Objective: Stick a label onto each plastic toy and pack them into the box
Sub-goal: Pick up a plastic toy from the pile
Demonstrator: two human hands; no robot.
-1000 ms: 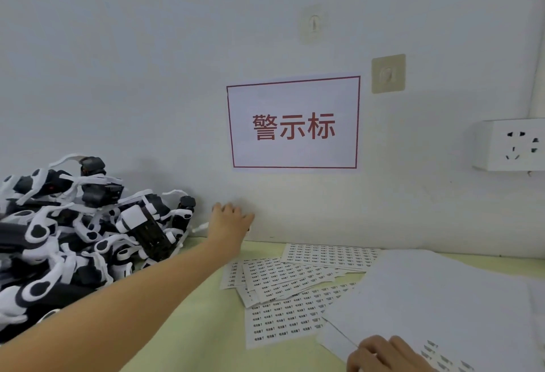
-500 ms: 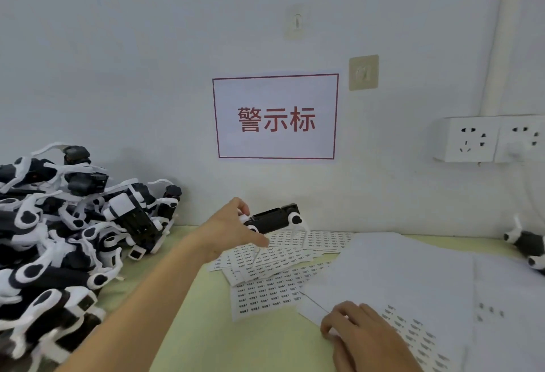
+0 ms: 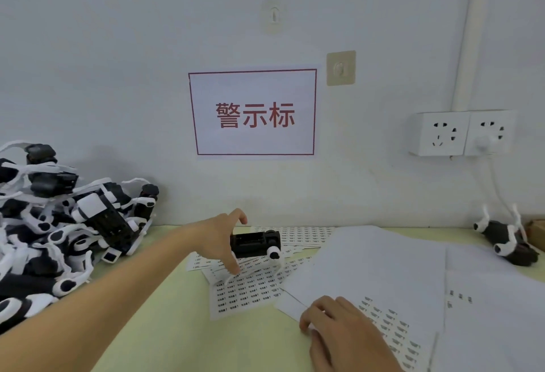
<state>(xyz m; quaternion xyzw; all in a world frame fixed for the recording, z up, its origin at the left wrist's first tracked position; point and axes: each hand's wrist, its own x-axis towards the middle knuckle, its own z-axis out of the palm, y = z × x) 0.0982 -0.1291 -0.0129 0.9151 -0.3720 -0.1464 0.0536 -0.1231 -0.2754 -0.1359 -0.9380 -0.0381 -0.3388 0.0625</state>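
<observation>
I have one black-and-white plastic toy (image 3: 255, 244) gripped in my left hand (image 3: 219, 242), thumb and fingers curled round its near end, held just above the label sheets (image 3: 250, 286) spread on the table (image 3: 165, 339). My right hand (image 3: 339, 324) has its fingers bent down on the edge of a partly used label sheet (image 3: 389, 324), so I judge the thing to do well is peel one label cleanly there, keeping the toy steady and a flat face turned up to take it. The box is only perhaps the brown corner (image 3: 536, 233) at the far right; I cannot tell what it holds, while the unlabelled pile of toys (image 3: 59, 230) sits at the left and another toy (image 3: 504, 242) lies near that corner.
</observation>
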